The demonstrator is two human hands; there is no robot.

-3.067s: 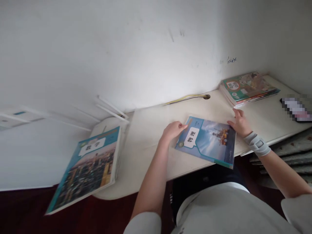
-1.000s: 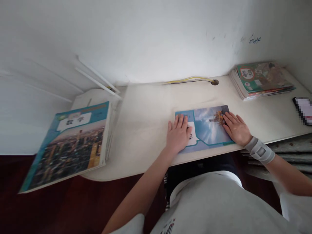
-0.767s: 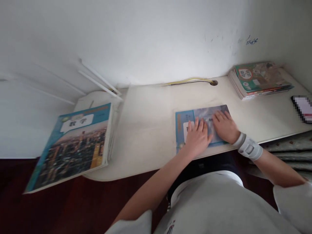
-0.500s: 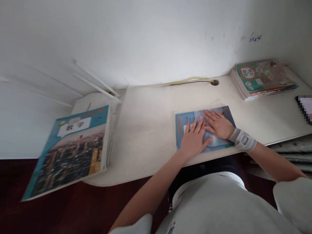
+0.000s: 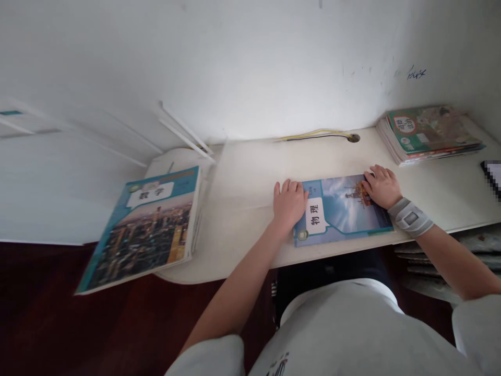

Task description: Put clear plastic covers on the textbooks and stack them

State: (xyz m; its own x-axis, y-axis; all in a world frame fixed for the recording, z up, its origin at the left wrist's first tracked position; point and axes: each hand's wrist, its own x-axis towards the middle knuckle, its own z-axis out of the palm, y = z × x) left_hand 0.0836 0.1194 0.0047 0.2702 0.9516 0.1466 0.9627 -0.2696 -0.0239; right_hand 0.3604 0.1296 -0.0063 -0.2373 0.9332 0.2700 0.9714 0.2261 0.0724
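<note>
A blue physics textbook (image 5: 344,209) lies flat and sideways on the white desk, its cover showing sky and an orange rig. At the book's left end rests my left hand (image 5: 288,204), palm down, fingers loosely stretched on the desk, its thumb side touching the cover edge. My right hand (image 5: 383,187) lies over the far right corner of the book with fingers spread; a grey wristband (image 5: 410,217) circles that wrist. Neither hand is closed round the book.
On the left, a stack topped by a mathematics textbook (image 5: 148,230) overhangs the desk (image 5: 242,219). A pile of books (image 5: 434,130) stands at the back right, near a partly visible dark-edged device (image 5: 492,175). Yellow and black cables (image 5: 313,134) run along the wall into a hole.
My hands have moved apart from the middle of the cover, the left to the book's left end and the right to its far right corner. The view has shifted slightly.
</note>
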